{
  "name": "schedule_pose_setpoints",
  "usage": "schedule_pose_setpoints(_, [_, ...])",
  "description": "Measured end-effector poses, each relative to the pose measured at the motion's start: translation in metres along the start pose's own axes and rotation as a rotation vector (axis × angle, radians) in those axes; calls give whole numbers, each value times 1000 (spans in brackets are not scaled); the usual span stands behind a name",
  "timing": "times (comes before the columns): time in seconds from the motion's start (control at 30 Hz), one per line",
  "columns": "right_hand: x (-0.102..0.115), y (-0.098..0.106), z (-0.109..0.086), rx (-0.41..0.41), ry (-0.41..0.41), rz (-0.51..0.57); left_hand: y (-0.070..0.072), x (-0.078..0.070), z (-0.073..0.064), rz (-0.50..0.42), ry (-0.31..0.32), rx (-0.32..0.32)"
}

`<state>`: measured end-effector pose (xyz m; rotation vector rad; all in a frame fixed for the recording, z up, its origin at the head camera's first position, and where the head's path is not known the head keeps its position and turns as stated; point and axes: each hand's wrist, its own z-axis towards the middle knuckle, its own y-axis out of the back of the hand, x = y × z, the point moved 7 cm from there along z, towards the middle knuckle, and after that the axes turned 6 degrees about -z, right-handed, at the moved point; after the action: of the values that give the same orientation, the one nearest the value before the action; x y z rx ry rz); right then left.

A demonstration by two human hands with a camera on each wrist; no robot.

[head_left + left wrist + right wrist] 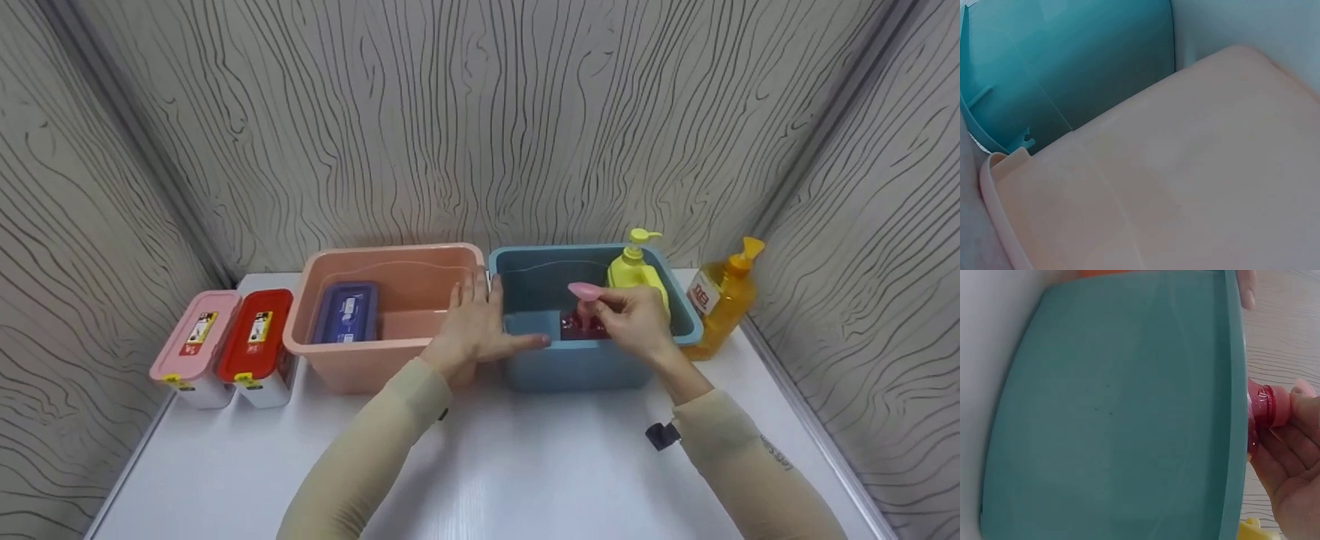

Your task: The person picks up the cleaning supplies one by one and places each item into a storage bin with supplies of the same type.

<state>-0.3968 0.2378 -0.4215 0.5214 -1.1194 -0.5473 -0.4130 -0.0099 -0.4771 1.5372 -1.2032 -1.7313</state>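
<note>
My right hand (634,321) pinches the pink pump head (583,291) of a bottle of red liquid (576,328) inside the blue bin (577,369). In the right wrist view, the red bottle's neck and pink collar (1280,406) show above the bin's rim, beside the right hand's fingers (1292,450). With straight, spread fingers, my left hand (476,326) rests where the blue bin and the pink bin (367,369) meet, its thumb along the blue rim. The bottle's lower part is hidden by the bin's front wall.
A yellow pump bottle (627,271) stands in the blue bin, and an orange pump bottle (731,296) right of it. Inside the pink bin is a blue-lidded box (349,313). Left of it stand a red-lidded box (259,330) and a pink-lidded box (196,330). Patterned walls enclose the table.
</note>
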Motion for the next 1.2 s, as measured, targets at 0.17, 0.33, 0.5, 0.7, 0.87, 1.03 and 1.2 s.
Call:
schedule_pose_setpoints(0.17, [-1,0,0,-41,1,47,3,0,1,7,-8,8])
schedule_pose_setpoints(0.33, [-1,2,0,-77,23,97,4,0,2,14,-11,3])
schedule_pose_setpoints(0.5, [-6,0,-2,-89,-13,107,4,0,1,1,-9,5])
schedule_pose_setpoints(0.7, [-9,-2,-5,-104,-41,105,3,0,0,-1,-6,3])
schedule_pose_setpoints(0.87, [-13,-5,-7,-111,-51,104,3,0,1,6,-9,0])
schedule_pose_setpoints(1.03, [-16,-9,-8,-93,-39,123,2,1,1,-6,5,5])
schedule_pose_setpoints(1.2, [-19,-13,-7,-52,-42,130,3,0,2,13,-13,1])
